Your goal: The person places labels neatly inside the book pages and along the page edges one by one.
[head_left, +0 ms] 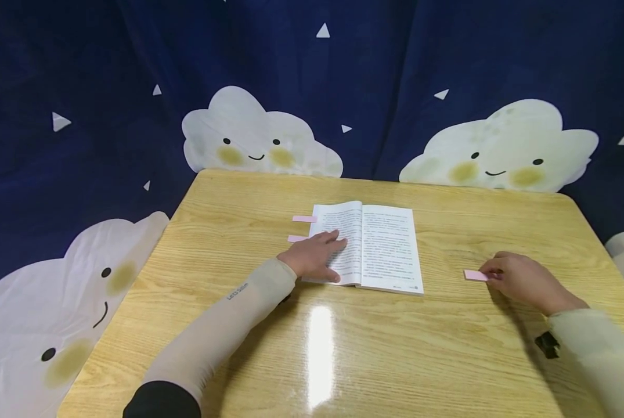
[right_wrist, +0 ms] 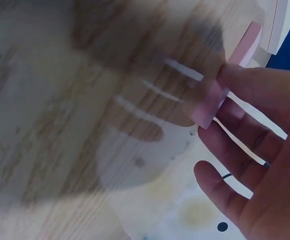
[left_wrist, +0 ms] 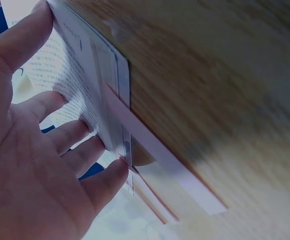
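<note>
An open book (head_left: 390, 244) with printed text lies on the wooden table. Spread across its left page is my left hand (head_left: 314, 255), fingers apart and pressing the paper. Two pink paper strips (head_left: 303, 219) stick out past the book's left edge; the left wrist view shows one strip (left_wrist: 160, 150) coming out between pages close by the little finger. To the right of the book, my right hand (head_left: 523, 281) pinches a small pink pad of sticky notes (head_left: 475, 275) between thumb and fingers. In the right wrist view the pad (right_wrist: 245, 47) looks thick, its middle covered by the thumb.
The light wooden table (head_left: 228, 203) reflects a bright streak of light in front of the book. Behind it hangs a dark blue curtain (head_left: 291, 52) with smiling clouds and white triangles.
</note>
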`<act>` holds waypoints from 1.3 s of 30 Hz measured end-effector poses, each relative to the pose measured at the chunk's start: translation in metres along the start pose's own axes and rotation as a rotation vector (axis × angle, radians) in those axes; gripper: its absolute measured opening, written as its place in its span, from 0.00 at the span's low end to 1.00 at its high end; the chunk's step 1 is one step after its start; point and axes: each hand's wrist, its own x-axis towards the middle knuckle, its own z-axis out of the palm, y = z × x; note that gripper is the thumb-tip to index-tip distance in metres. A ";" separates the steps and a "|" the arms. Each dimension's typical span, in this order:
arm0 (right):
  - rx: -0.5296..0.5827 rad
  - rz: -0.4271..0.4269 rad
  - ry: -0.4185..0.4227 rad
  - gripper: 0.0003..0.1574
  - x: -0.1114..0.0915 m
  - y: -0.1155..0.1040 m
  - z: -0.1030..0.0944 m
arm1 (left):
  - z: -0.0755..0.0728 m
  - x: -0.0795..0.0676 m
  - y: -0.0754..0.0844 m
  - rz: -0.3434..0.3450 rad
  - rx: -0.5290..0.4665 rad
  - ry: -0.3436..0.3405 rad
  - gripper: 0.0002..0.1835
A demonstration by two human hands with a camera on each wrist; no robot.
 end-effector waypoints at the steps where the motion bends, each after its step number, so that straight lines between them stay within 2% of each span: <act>1: 0.000 0.001 0.004 0.09 0.000 0.000 0.000 | 0.000 0.000 0.000 -0.001 0.002 0.000 0.48; 12: -0.035 -0.023 0.020 0.10 -0.003 -0.001 -0.002 | -0.001 -0.001 0.000 0.002 -0.003 -0.006 0.48; 26: -0.083 -0.063 0.093 0.11 -0.006 -0.001 -0.007 | -0.001 0.001 -0.002 0.010 0.012 0.008 0.48; 33: -0.058 -0.027 0.051 0.10 -0.006 -0.001 -0.006 | 0.000 0.001 -0.002 0.001 0.014 0.009 0.49; 39: -0.064 -0.032 0.057 0.09 -0.007 -0.001 -0.002 | 0.001 0.001 -0.002 0.009 0.013 0.009 0.49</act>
